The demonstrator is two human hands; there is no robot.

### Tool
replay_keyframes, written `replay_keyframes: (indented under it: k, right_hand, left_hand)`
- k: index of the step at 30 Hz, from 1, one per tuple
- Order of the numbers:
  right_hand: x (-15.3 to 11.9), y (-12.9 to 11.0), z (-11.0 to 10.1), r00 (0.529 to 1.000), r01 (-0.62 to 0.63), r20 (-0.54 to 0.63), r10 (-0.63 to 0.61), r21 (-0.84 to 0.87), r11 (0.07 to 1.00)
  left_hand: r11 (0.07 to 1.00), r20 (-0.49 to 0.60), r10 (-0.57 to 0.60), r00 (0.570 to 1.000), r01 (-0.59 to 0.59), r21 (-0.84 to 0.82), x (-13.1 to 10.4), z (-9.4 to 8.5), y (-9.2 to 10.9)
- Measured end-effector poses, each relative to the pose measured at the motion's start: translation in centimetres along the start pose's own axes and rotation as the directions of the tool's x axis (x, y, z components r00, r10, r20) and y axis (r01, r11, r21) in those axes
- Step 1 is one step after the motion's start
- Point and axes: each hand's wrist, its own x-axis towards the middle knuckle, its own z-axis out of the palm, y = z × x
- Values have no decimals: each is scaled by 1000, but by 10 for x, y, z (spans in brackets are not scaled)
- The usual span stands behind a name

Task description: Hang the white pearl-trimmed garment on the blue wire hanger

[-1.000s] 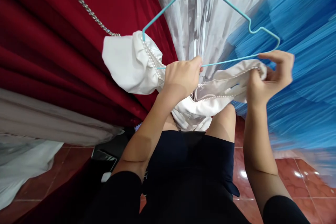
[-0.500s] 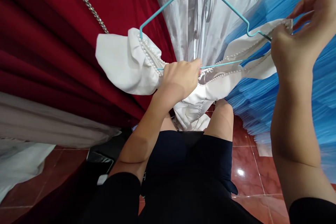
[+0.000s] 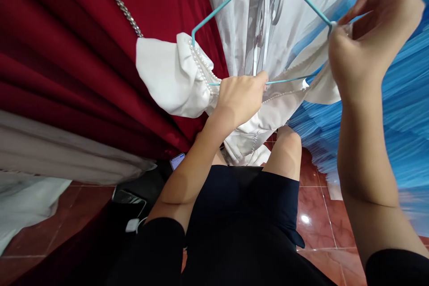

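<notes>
A white dress [image 3: 164,76] with pearl trim along its neckline hangs on a light-blue hanger [image 3: 231,5] in front of me. My left hand [image 3: 241,96] is closed around the hanger's bottom bar, with the fingertips hidden behind the hand. The left shoulder of the dress rests over the hanger's left end. At the other end, my right hand [image 3: 372,35] pinches the right shoulder strap of the dress, right by the hanger's corner. The lower part of the dress bunches down between my knees.
Dark red fabric [image 3: 161,4] hangs at left with a beaded chain [image 3: 117,0]. White curtain-like cloth [image 3: 231,44] is behind the hanger, and blue tulle [image 3: 409,143] fills the right. A lit phone [image 3: 177,160] lies beside my left arm, above the red tiled floor [image 3: 321,214].
My right hand has moved left and slightly up, bringing the strap over the hanger's right end, which no longer sticks out. The hanger and my left hand have shifted slightly right in view.
</notes>
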Motion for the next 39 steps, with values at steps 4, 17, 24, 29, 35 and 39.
replay_keyframes:
  k: [4, 17, 24, 29, 35, 39]
  right_hand:
    - [-27, -32, 5, 985, 162, 55, -163, 31, 986]
    - [-87, -31, 62, 919, -14, 374, 121, -277, 961]
    - [-87, -34, 68, 905, -27, 399, 147, -291, 956]
    - [-86, -29, 61, 909, -34, 390, 146, -278, 960]
    - [-81, -26, 56, 899, -48, 415, 140, -224, 974]
    - [-81, -30, 63, 891, -61, 433, 134, -180, 982]
  left_hand:
    - [1000, 5, 1, 1000, -1, -5, 1, 2, -4]
    - [963, -570, 36, 821, -181, -201, -18, 9, -17]
    - [990, -803, -125, 583, 121, -66, -28, -25, -59]
    - [972, -621, -209, 756, 93, -214, -22, -35, -104]
    - [846, -777, -418, 471, -111, -522, -20, -30, -160]
    - [813, -806, -497, 322, -152, -562, -38, -10, -172]
